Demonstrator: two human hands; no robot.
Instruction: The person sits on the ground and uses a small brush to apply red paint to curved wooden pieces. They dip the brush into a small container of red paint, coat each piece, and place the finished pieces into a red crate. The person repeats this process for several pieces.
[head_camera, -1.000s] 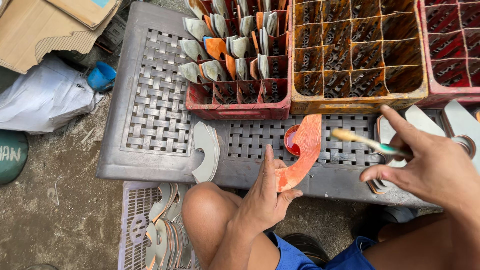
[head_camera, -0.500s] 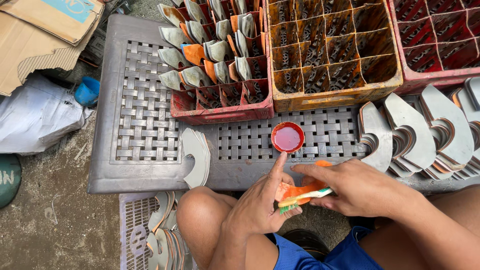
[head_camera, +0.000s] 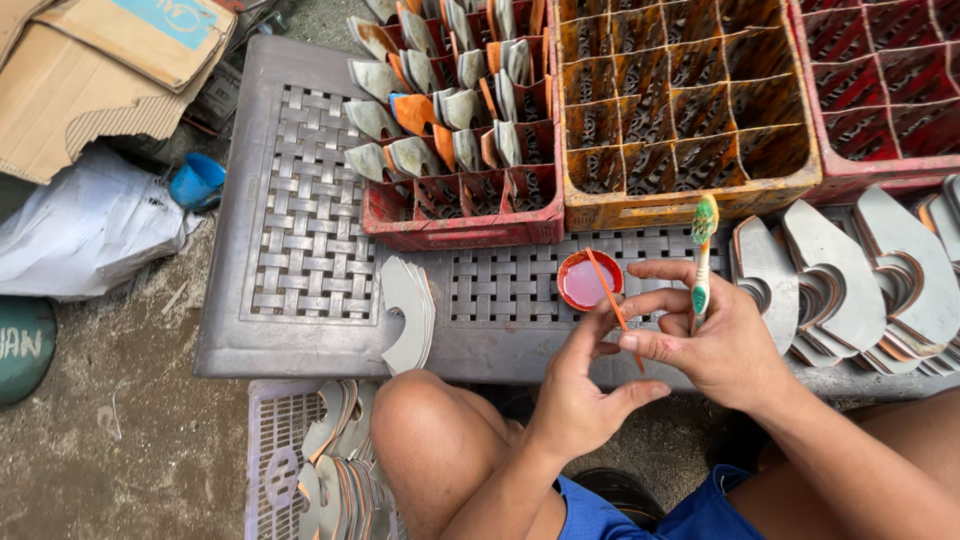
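head view | left hand (head_camera: 585, 395) pinching orange strip (head_camera: 612, 300) edge-on | right hand (head_camera: 715, 340) gripping toothbrush (head_camera: 702, 255) | steadying strip near glue cap (head_camera: 588, 280) seems wise

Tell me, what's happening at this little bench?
A seated person holds a thin orange piece edge-on between both hands. The right hand also grips a green toothbrush, bristles up; the left hand steadies the piece. A small red dish of reddish liquid sits on the grey plastic bench, with crates of similar curved pieces behind.
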